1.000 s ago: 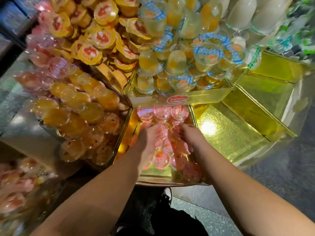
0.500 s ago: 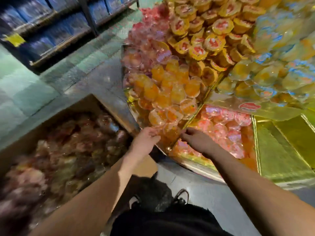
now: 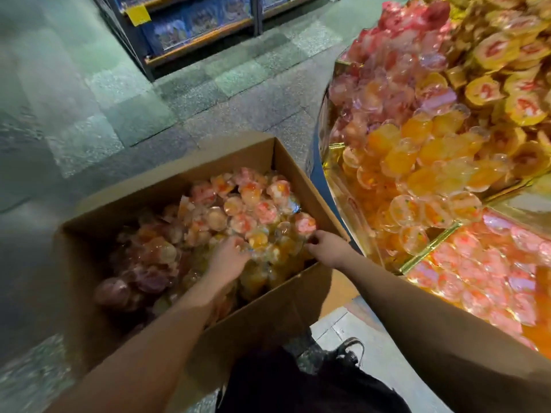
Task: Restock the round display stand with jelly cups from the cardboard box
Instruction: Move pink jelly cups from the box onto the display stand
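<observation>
Both hands are shown lowered into the cardboard box (image 3: 286, 296); the left hand (image 3: 228, 257) is laid with fingers spread over the heaped jelly cups (image 3: 253, 213), while the right hand (image 3: 323, 247) is curled at the heap's near-right edge, whether anything is pinched cannot be told; the cups lie directly under and beyond both hands; the round display stand (image 3: 325, 162) stands just right of the box; slippery, loosely piled cups could be spilled if too many are scooped at once.

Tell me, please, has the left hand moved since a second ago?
Yes. The left hand has gone from the pink-cup compartment of the display stand leftward into the cardboard box, among its jelly cups.
</observation>
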Action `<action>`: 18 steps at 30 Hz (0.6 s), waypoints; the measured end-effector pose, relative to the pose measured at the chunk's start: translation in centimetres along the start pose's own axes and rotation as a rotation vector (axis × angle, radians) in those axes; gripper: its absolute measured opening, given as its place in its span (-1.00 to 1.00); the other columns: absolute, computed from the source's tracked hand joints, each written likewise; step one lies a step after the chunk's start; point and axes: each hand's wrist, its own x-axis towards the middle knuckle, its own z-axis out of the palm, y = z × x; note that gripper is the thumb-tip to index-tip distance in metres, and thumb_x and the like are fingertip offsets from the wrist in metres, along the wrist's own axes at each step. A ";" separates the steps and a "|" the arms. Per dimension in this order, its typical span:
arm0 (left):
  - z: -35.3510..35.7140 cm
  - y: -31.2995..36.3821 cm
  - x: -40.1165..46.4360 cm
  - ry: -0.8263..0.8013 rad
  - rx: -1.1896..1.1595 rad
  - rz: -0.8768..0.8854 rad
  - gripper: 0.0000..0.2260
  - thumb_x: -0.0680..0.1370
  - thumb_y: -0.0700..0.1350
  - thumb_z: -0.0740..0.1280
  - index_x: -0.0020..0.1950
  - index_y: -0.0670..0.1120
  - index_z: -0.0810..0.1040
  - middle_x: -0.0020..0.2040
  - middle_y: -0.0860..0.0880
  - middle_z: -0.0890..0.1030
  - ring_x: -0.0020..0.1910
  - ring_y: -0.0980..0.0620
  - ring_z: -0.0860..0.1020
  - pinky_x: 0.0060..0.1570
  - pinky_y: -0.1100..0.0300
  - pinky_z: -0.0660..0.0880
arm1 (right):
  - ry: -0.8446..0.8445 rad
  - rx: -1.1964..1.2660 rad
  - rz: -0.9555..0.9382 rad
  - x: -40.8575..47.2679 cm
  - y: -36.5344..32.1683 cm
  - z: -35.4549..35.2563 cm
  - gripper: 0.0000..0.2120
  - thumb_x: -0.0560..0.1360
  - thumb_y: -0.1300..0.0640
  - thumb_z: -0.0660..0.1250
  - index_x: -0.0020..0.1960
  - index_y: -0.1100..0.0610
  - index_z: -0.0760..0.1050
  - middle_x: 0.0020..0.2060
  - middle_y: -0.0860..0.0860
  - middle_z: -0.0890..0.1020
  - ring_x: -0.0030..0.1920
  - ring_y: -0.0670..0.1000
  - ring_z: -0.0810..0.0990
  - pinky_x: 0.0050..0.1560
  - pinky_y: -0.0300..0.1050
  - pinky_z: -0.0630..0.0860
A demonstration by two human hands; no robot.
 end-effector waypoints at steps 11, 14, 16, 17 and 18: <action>0.8 -1.4 7.4 -0.011 -0.317 -0.279 -0.57 0.56 0.01 0.37 0.38 -0.12 0.40 0.27 -0.12 0.52 0.24 -0.15 0.49 0.23 0.06 0.42 | 0.098 0.225 0.382 7.5 -0.5 3.6 -0.40 0.58 -0.07 0.25 0.52 0.15 0.20 0.32 0.14 0.45 0.23 0.16 0.53 0.02 -0.06 0.49; 1.2 -1.7 9.2 0.006 -0.291 -0.332 -0.56 0.58 0.00 0.34 0.40 -0.12 0.36 0.30 -0.15 0.49 0.26 -0.19 0.47 0.22 0.06 0.40 | 0.097 0.384 0.468 9.1 -0.6 3.8 -0.26 0.56 -0.11 0.29 0.59 0.05 0.01 0.45 0.14 0.31 0.33 0.20 0.47 0.21 0.04 0.50; 1.3 -2.0 10.2 0.028 -0.324 -0.374 -0.51 0.58 0.00 0.34 0.44 -0.14 0.31 0.30 -0.16 0.48 0.27 -0.21 0.47 0.27 0.04 0.41 | 0.111 0.356 0.468 10.0 -0.6 3.9 -0.25 0.58 -0.06 0.30 0.61 0.01 -0.05 0.52 0.13 0.19 0.37 0.22 0.43 0.28 0.08 0.47; 1.4 -2.1 10.6 0.044 -0.337 -0.398 -0.49 0.57 0.00 0.34 0.45 -0.14 0.29 0.31 -0.18 0.48 0.26 -0.22 0.48 0.30 -0.01 0.42 | 0.119 0.286 0.447 10.5 -0.5 4.1 -0.26 0.59 -0.02 0.29 0.61 0.01 -0.06 0.54 0.13 0.14 0.38 0.22 0.42 0.29 0.10 0.46; 1.5 -2.2 11.1 0.052 -0.349 -0.417 -0.48 0.56 0.01 0.34 0.44 -0.14 0.28 0.30 -0.19 0.49 0.25 -0.23 0.49 0.30 -0.07 0.43 | 0.133 0.215 0.418 10.9 -0.4 4.3 -0.29 0.60 0.02 0.28 0.61 0.01 -0.05 0.55 0.12 0.11 0.39 0.23 0.41 0.29 0.11 0.46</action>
